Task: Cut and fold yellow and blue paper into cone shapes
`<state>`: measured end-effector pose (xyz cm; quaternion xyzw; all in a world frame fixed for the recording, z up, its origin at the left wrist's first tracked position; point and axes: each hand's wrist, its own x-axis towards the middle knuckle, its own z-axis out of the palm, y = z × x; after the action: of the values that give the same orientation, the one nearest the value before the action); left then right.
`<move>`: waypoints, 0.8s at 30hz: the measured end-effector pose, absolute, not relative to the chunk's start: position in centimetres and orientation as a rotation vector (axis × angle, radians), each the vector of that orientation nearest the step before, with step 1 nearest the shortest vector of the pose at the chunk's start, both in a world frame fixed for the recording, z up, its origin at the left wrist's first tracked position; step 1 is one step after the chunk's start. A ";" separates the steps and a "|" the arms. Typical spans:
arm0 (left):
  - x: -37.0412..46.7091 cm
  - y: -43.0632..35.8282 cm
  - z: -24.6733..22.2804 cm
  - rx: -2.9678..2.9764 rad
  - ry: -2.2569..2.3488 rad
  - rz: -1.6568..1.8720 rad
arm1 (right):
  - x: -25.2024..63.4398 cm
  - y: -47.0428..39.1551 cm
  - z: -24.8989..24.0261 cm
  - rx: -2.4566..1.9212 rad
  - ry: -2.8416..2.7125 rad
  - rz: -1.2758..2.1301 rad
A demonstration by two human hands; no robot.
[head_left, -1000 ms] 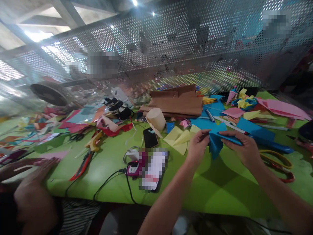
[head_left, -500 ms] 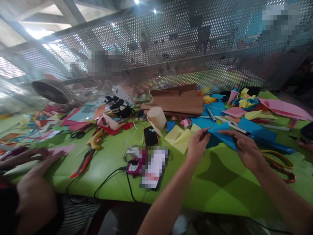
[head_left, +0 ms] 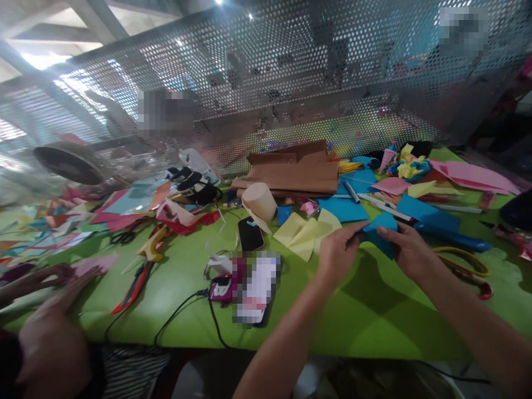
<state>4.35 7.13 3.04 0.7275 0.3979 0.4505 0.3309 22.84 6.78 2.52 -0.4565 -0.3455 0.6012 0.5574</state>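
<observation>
Between my two hands, raised above the green table (head_left: 374,327), is a piece of blue paper (head_left: 380,233) that curls over on itself. My left hand (head_left: 338,249) pinches its left edge between thumb and fingers. On the other side my right hand (head_left: 411,246) grips the right edge, its thumb on the near face. Yellow paper (head_left: 303,235) with a crease lies just left of my left hand. Behind the held sheet rest more blue paper (head_left: 343,209) and a blue marker (head_left: 351,192).
At the left a co-worker's hands (head_left: 68,280) press on pink paper. A glue gun (head_left: 152,246), a phone (head_left: 260,288), a purple power adapter (head_left: 222,289) with cords and a cream paper roll (head_left: 261,202) lie left of me. Yellow-handled scissors (head_left: 465,263) are at the right.
The blue paper was flatter half a second ago; now it is bent into a curve. My right hand has come closer to my left. The whole view has shifted slightly.
</observation>
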 end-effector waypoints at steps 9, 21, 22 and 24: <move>4.8 6.8 3.1 1.941 1.030 1.125 | 22.3 6.7 2.2 -0.982 -0.805 1.475; 4.9 7.0 2.4 1.835 0.964 1.207 | 22.4 6.9 2.3 -0.945 -0.777 1.436; 4.9 6.9 2.4 1.832 0.959 1.209 | 22.3 6.9 2.4 -0.958 -0.766 1.447; 4.9 7.0 2.5 1.820 0.942 1.207 | 22.2 6.9 2.5 -0.974 -0.743 1.480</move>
<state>4.93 6.95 2.49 0.7103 0.3677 0.4709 0.3722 22.18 6.88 2.45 -0.4156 -0.3171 0.6313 0.5729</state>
